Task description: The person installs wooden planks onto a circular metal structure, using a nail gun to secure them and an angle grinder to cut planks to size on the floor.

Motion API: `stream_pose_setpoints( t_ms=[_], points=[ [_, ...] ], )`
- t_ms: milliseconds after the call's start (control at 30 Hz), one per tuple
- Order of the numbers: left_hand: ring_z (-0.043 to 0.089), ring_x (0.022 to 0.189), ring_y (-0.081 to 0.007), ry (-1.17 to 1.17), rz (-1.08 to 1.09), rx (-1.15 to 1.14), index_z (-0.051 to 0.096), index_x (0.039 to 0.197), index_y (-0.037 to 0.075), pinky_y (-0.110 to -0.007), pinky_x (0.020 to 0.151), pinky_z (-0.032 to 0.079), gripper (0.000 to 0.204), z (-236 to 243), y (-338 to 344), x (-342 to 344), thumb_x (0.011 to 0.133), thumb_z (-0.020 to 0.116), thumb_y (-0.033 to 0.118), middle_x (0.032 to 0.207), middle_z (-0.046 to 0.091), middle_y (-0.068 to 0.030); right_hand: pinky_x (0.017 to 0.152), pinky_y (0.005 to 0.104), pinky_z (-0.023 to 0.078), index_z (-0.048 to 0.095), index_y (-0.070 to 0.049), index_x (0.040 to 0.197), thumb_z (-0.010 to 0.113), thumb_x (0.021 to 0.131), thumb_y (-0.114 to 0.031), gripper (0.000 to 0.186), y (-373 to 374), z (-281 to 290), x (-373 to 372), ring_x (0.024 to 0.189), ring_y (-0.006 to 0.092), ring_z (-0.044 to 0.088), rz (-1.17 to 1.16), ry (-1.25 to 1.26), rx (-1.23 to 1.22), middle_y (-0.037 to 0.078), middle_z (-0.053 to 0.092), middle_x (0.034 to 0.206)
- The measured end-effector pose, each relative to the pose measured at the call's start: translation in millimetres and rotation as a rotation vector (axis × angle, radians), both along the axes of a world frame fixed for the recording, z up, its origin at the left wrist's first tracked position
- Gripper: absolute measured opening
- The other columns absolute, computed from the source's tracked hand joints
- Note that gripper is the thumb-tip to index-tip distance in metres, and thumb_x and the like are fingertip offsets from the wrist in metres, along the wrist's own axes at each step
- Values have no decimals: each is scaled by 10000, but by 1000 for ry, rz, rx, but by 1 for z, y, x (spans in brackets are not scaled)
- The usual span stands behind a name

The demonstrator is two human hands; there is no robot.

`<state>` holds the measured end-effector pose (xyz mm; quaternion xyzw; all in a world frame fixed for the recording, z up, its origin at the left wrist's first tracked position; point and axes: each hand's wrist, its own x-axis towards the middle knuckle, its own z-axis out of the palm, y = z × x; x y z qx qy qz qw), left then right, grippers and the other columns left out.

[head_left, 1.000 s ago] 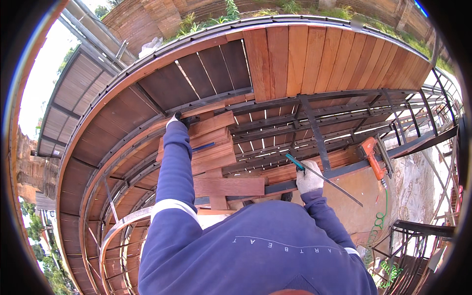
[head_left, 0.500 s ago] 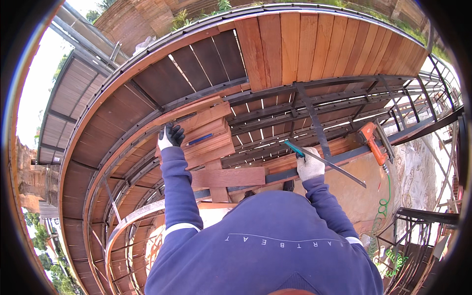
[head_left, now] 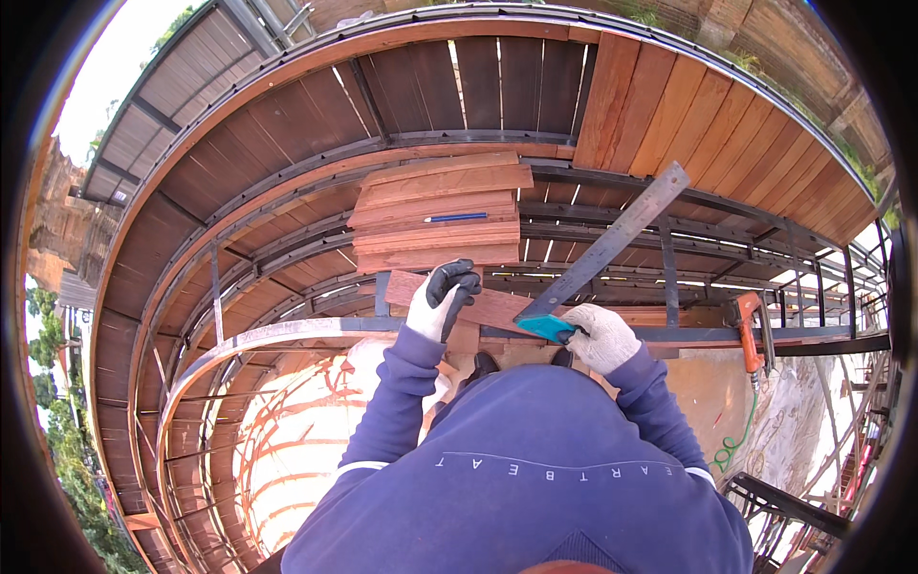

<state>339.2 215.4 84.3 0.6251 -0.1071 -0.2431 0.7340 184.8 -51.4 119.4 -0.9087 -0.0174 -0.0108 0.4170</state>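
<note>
My right hand (head_left: 601, 337), in a whitish glove, grips the teal handle (head_left: 546, 328) of a try square. Its steel blade (head_left: 612, 239) slants up and away to the right. A reddish plank (head_left: 497, 304) lies under the handle and runs left behind my left hand (head_left: 446, 295). That hand wears a white glove with black fingers, curled in; whatever they hold, if anything, is hidden. Beyond it rests a stack of reddish planks (head_left: 435, 241) on the metal frame. A blue pencil (head_left: 456, 218) lies across the top of the stack.
An orange nail gun (head_left: 748, 330) with a green coiled hose (head_left: 732, 445) sits on the frame at right. Curved dark metal rails (head_left: 612, 258) with gaps sweep around me. Fitted orange-brown boards (head_left: 698, 105) cover the far right tier. My shoes (head_left: 485, 364) show below the plank.
My left hand has come back from the plank stack to the loose plank. The square has swung over onto that plank, its blade now pointing away. The view has turned.
</note>
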Motion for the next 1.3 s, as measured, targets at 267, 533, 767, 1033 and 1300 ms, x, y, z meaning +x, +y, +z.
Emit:
stream_pose_setpoints(
  t_ms=[267, 533, 767, 1033, 1300],
  points=[
    [680, 887, -128, 225, -79, -62, 630, 1229, -8, -267, 788, 543, 257, -13, 26, -29, 1001, 623, 109, 992, 716, -67, 820, 421, 555, 693, -17, 1093, 666, 792, -57, 305, 69, -18, 48, 951, 352, 688, 281, 85, 51, 188, 701, 1002],
    [656, 626, -166, 166, 449, -1, 639, 1066, 17, -293, 575, 555, 255, -20, 83, -15, 1017, 625, 267, 729, 646, -66, 967, 430, 516, 635, -20, 1251, 789, 721, -202, 581, 69, -4, 47, 1056, 357, 652, -17, -98, -196, 177, 665, 1163],
    [546, 634, -94, 56, 720, -42, 616, 1041, 56, -239, 559, 433, 209, -67, 130, 21, 980, 684, 244, 793, 614, -21, 1103, 536, 366, 523, -48, 1410, 775, 715, -373, 808, 69, -15, 50, 1227, 357, 543, 103, -31, -617, 166, 602, 1263],
    [595, 708, -139, 48, 796, -37, 621, 1018, 39, -272, 650, 483, 185, -63, 144, 8, 949, 639, 210, 819, 626, -42, 989, 461, 494, 458, -31, 1460, 774, 666, -217, 875, 76, -24, 68, 1139, 400, 597, 138, 177, -453, 235, 611, 1228],
    [610, 813, -189, 97, 961, 187, 667, 1067, -9, -327, 749, 498, 311, -70, 146, -26, 960, 595, 274, 905, 653, -95, 999, 461, 478, 437, -12, 1471, 740, 610, -115, 918, 58, -28, 37, 1120, 413, 585, 27, -32, -231, 239, 599, 1198]
  ],
)
